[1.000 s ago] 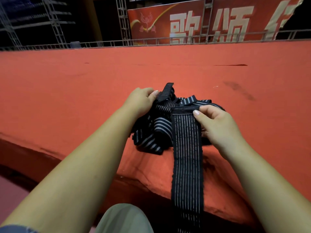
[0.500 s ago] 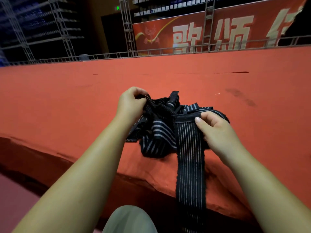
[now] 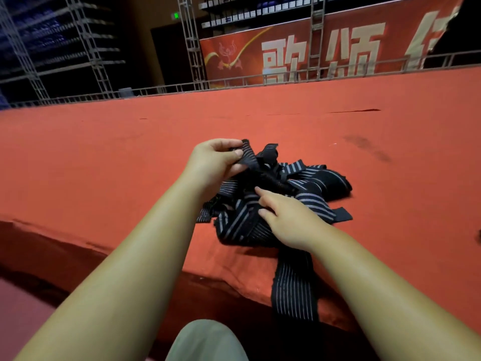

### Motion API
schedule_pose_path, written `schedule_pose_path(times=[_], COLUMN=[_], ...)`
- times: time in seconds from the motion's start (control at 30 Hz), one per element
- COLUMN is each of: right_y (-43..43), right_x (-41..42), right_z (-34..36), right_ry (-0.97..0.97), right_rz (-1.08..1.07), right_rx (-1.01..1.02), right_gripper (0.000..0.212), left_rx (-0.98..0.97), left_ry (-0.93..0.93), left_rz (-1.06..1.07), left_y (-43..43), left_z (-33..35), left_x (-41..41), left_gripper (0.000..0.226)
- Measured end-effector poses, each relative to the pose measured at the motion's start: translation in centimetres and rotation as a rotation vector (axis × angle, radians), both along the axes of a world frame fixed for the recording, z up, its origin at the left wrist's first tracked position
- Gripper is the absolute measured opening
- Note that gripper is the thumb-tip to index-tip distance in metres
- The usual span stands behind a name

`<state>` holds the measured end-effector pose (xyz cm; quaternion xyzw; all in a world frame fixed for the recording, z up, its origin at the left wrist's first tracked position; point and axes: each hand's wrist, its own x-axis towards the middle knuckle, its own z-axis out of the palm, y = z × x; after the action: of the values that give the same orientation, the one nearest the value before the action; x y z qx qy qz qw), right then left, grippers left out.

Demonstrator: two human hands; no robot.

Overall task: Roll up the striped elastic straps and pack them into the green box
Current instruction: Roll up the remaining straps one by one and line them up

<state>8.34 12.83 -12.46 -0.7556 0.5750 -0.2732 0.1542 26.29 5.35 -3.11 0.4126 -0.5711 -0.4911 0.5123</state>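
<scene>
The red-covered platform [image 3: 104, 165] fills most of the view, and its near edge drops away to a dark floor at the lower left. At the far side a low metal railing [image 3: 234, 82] runs along its edge. Behind that stand upright trusses [image 3: 191, 40] and a red banner [image 3: 325, 53] with large pale characters. A dark smudge [image 3: 369, 149] marks the covering to the far right of centre.

The striped elastic straps [image 3: 307, 183] lie in a loose, tangled heap on the platform, close to its near edge and slightly right of centre. None is rolled. One strap [image 3: 294, 290] trails out of the heap and hangs down over the near edge. A plain black tab [image 3: 342, 214] lies flat at the right side of the heap.

The left hand [image 3: 213, 160] is at the far left of the heap, raised a little, and pinches a strap end between thumb and curled fingers. The right hand [image 3: 289, 220] rests on the near side of the heap. Its fingers are loosely extended and touch the straps, with no grasp evident. A knee in pale trousers [image 3: 205, 340] shows at the bottom centre.
</scene>
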Motion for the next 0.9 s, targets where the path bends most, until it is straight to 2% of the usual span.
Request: schedule_pose_path(times=[0.13,0.23,0.33,0.53,0.6,0.67,0.9], right_y=[0.1,1.0,1.9,3.1,3.1,3.2,5.1], right_x=[0.4,0.8,1.0,1.5,1.5,1.0,-4.2], right_z=[0.3,1.8,4.0,9.1,10.4,11.5,14.5], right_ry=[-0.073,-0.181,-0.248,-0.268,-0.285,-0.331,-0.758], right_rz=[-0.053,-0.039,-0.016,0.049,0.057,0.020,-0.179], right_rx=[0.004,-0.129,-0.226,-0.290,-0.339,-0.418,-0.377], right_gripper=[0.023,0.011,0.011,0.008,0.011,0.006,0.013], left_rx=[-0.087,-0.135,-0.199,-0.244,-0.260,-0.277,-0.273], left_ry=[-0.113,-0.122,-0.091,0.047,0.030,0.008,0.050], left_rz=[0.046,0.065,0.059,-0.071,-0.110,-0.148,-0.312], left_y=[-0.9,-0.9,-0.4,2.0,2.7,3.4,5.2], left_z=[1.5,2.5,3.8,7.6,8.9,10.1,11.8], left_x=[1.0,2.2,2.8,1.3,0.5,-0.5,-5.3], left_gripper=[0.025,0.035,0.040,0.032,0.030,0.028,0.023])
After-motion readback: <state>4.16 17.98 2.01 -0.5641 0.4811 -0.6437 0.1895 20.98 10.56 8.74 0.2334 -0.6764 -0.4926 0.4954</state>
